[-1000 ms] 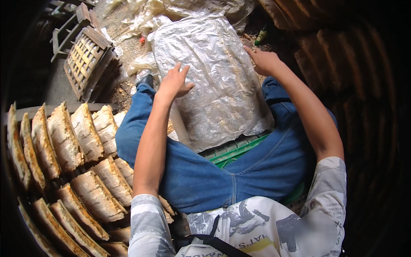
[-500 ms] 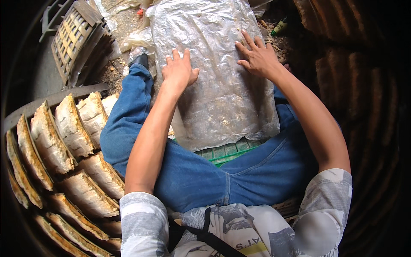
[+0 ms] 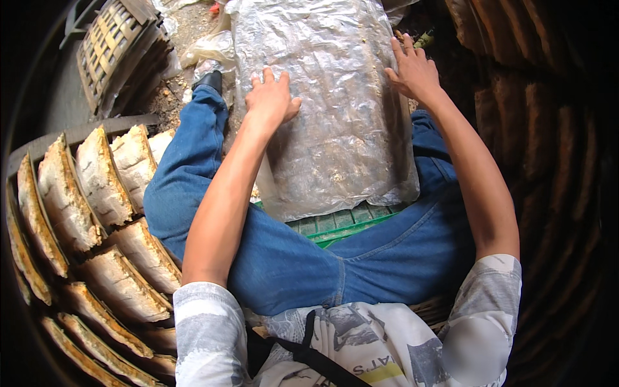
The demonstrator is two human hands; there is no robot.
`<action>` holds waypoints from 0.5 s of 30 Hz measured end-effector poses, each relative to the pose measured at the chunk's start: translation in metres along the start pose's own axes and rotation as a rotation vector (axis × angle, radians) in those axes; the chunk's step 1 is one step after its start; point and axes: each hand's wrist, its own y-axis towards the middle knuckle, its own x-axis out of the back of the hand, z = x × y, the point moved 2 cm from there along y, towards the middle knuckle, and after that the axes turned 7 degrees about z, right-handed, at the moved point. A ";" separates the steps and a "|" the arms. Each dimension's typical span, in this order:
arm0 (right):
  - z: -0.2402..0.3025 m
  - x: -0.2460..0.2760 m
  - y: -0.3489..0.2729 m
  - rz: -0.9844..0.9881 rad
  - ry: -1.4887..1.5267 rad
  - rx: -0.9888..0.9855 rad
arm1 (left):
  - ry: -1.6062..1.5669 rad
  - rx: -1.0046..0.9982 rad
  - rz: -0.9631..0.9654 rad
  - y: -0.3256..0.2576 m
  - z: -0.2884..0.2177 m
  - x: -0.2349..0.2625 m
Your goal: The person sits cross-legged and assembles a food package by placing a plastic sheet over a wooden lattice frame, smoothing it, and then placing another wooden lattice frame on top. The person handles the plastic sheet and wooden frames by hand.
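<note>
resting or hovering – contact isn't clear – left hand [image 3: 269, 102] is over the left side of the crinkled plastic sheet [image 3: 329, 122], fingers spread, thumb out toward the middle. right hand [image 3: 416, 77] is at the right edge, a bit further forward, fingers fanned, thumb apart. neither hand pinches anything that i can see. sheet lies in front of the person, between the legs in blue jeans [image 3: 290, 264], near edge over a green rack [image 3: 335, 232].

handling, my read: light, limp, a bit slippery, could tear if dragged. whatever's under it is hidden. best hold – both side edges or the near corners.

pose: palms down, left arm [image 3: 222, 200] nearly straight, right arm [image 3: 477, 168] bent with elbow out.
</note>
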 end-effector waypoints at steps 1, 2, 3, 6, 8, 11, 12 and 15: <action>-0.005 -0.001 0.002 -0.006 -0.001 0.001 | -0.005 -0.003 -0.001 -0.001 0.000 0.001; -0.009 -0.003 0.004 -0.013 -0.002 0.001 | 0.001 -0.008 -0.008 0.000 0.000 0.001; -0.008 -0.003 0.003 -0.039 0.016 0.016 | 0.006 -0.012 -0.013 0.000 0.000 0.001; -0.004 -0.002 0.001 -0.111 0.022 0.128 | 0.019 -0.014 -0.014 0.000 0.001 -0.001; 0.002 0.002 0.002 -0.105 0.059 0.166 | 0.024 -0.009 -0.009 -0.001 0.001 -0.001; 0.002 0.004 0.004 -0.150 0.138 0.189 | 0.026 -0.007 -0.008 -0.001 0.001 -0.001; 0.002 0.004 0.006 -0.175 0.170 0.191 | 0.027 -0.007 -0.008 0.000 0.001 -0.001; 0.001 0.000 0.009 -0.161 0.192 0.163 | 0.022 0.001 0.002 -0.001 0.000 0.001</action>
